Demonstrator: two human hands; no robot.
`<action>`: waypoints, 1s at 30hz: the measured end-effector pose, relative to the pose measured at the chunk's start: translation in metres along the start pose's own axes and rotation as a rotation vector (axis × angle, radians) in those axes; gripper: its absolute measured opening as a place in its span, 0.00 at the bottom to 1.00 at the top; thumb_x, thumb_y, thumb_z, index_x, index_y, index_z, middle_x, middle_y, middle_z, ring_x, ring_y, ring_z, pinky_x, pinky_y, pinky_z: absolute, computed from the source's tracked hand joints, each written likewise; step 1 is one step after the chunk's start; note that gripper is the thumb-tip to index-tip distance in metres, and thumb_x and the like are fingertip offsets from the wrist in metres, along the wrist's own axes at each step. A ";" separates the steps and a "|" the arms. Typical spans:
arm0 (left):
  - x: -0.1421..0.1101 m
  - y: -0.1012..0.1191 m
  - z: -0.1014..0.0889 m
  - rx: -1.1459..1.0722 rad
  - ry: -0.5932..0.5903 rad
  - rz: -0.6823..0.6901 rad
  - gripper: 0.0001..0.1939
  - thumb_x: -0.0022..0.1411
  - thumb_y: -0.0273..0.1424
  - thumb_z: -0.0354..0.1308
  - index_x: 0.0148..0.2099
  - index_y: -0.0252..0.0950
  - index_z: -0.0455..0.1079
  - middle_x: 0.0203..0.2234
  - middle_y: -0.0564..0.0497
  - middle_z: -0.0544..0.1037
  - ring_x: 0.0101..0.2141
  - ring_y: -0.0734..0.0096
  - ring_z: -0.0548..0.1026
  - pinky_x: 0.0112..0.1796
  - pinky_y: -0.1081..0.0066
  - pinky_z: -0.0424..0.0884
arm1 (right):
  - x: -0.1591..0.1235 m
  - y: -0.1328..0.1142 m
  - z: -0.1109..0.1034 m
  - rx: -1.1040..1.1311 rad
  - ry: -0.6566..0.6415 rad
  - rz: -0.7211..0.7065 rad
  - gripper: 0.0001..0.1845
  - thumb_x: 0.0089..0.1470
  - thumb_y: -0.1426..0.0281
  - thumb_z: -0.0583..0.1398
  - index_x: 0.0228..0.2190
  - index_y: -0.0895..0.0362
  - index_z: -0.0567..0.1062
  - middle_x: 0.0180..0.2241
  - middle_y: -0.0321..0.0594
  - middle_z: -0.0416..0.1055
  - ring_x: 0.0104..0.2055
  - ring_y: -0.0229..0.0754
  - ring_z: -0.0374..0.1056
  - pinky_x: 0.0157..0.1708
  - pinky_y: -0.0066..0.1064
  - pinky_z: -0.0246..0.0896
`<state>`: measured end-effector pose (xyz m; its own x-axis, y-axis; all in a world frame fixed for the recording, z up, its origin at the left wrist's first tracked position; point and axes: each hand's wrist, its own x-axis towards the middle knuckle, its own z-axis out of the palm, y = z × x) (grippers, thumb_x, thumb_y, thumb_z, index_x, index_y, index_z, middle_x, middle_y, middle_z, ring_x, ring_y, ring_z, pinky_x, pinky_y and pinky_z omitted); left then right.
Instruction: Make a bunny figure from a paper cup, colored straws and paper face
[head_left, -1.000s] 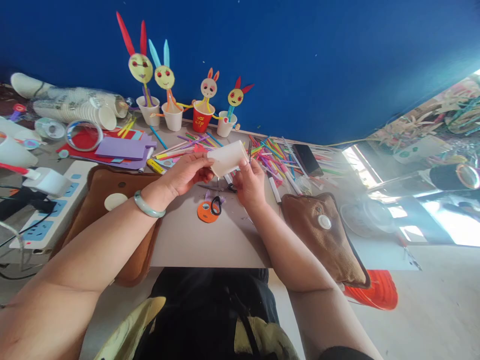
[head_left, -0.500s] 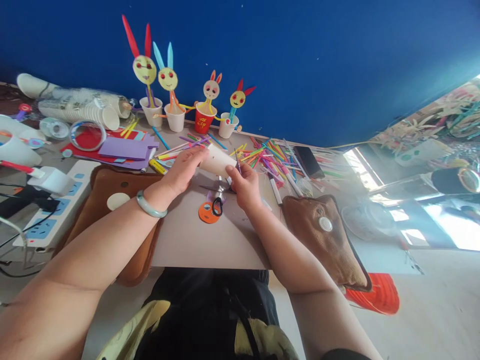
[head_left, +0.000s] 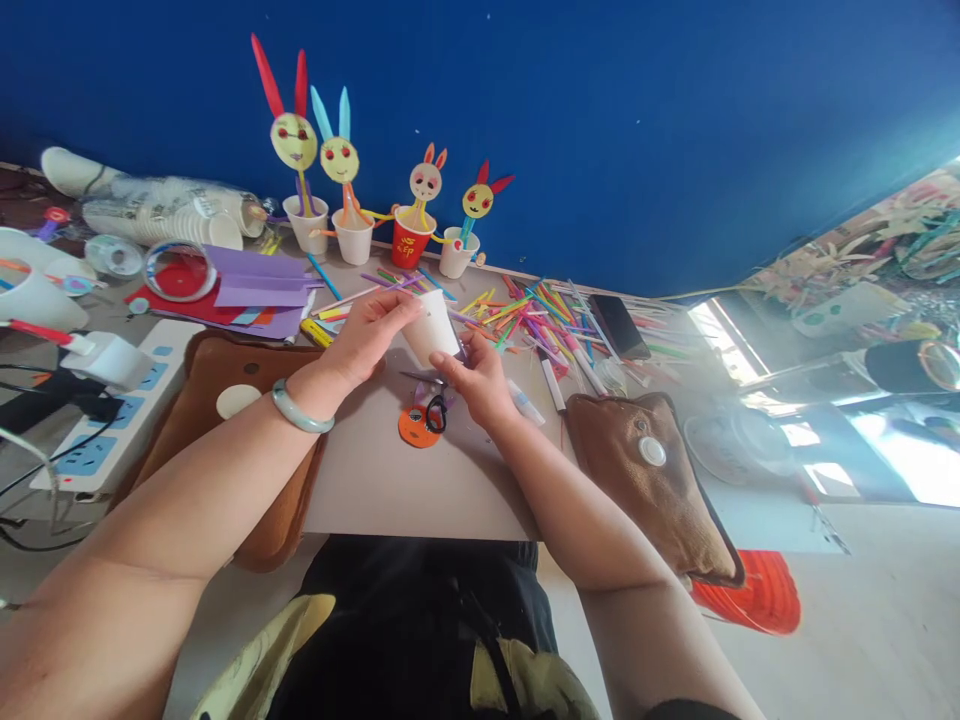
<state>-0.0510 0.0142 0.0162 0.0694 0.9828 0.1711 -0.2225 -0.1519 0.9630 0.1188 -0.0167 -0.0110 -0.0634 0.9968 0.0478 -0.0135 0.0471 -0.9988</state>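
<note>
A white paper cup (head_left: 429, 330) is tilted in the air over the table, with a small dark hole or mark near one end. The fingers of my left hand (head_left: 373, 330) close on its upper left side. My right hand (head_left: 480, 375) grips its lower right end, thumb on the near side. Something dark shows behind the right fingers; I cannot make out what. Below the cup lie black-handled scissors (head_left: 436, 412), partly over an orange paper disc (head_left: 417, 428) with a drawn face.
Rabbit-faced figures in cups, one a red cup (head_left: 412, 240), stand along the blue wall. Scattered coloured sticks (head_left: 517, 310), a phone (head_left: 618, 325) and purple paper (head_left: 259, 278) lie behind my hands. Brown pouches (head_left: 651, 490) flank the workspace; a power strip (head_left: 112, 410) is at left.
The cup has turned more upright between my hands. My right hand has shifted slightly left and down along it, and the dark pointed thing by that hand is now mostly hidden.
</note>
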 end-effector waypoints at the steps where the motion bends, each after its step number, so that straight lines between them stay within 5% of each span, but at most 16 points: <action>1: 0.000 0.000 0.000 0.002 -0.015 -0.007 0.13 0.54 0.40 0.66 0.27 0.36 0.73 0.24 0.53 0.73 0.31 0.70 0.70 0.35 0.70 0.67 | 0.000 0.001 0.000 -0.017 -0.004 -0.003 0.31 0.38 0.48 0.73 0.32 0.54 0.67 0.24 0.26 0.63 0.24 0.31 0.56 0.21 0.25 0.50; 13: -0.001 0.002 -0.001 0.014 -0.045 -0.020 0.12 0.56 0.39 0.63 0.28 0.35 0.73 0.26 0.52 0.73 0.33 0.68 0.70 0.37 0.70 0.66 | 0.001 0.002 -0.004 -0.189 -0.007 -0.072 0.31 0.37 0.46 0.73 0.29 0.55 0.68 0.23 0.28 0.61 0.27 0.33 0.53 0.24 0.27 0.48; 18: 0.002 -0.002 -0.004 0.072 -0.011 0.047 0.14 0.56 0.42 0.65 0.29 0.36 0.73 0.25 0.54 0.72 0.32 0.70 0.68 0.36 0.71 0.64 | 0.003 0.004 -0.007 -0.233 0.036 -0.187 0.32 0.50 0.36 0.59 0.26 0.54 0.68 0.22 0.30 0.58 0.26 0.36 0.53 0.25 0.29 0.48; 24: -0.002 0.005 -0.001 0.227 -0.004 0.040 0.16 0.57 0.41 0.66 0.25 0.36 0.70 0.21 0.54 0.68 0.28 0.72 0.64 0.30 0.72 0.60 | 0.003 -0.002 -0.011 -0.404 0.190 -0.299 0.25 0.56 0.44 0.61 0.27 0.53 0.69 0.22 0.31 0.62 0.26 0.37 0.54 0.28 0.30 0.50; 30: -0.003 0.004 -0.001 0.301 0.006 0.090 0.14 0.57 0.40 0.65 0.27 0.36 0.72 0.22 0.54 0.70 0.28 0.71 0.65 0.31 0.72 0.61 | -0.007 -0.011 -0.011 -0.661 0.160 -0.379 0.18 0.59 0.50 0.60 0.31 0.52 0.71 0.22 0.32 0.65 0.24 0.38 0.57 0.30 0.32 0.51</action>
<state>-0.0527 0.0109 0.0190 0.0567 0.9645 0.2579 0.0706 -0.2616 0.9626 0.1305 -0.0233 -0.0003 -0.0271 0.9000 0.4351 0.5955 0.3641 -0.7161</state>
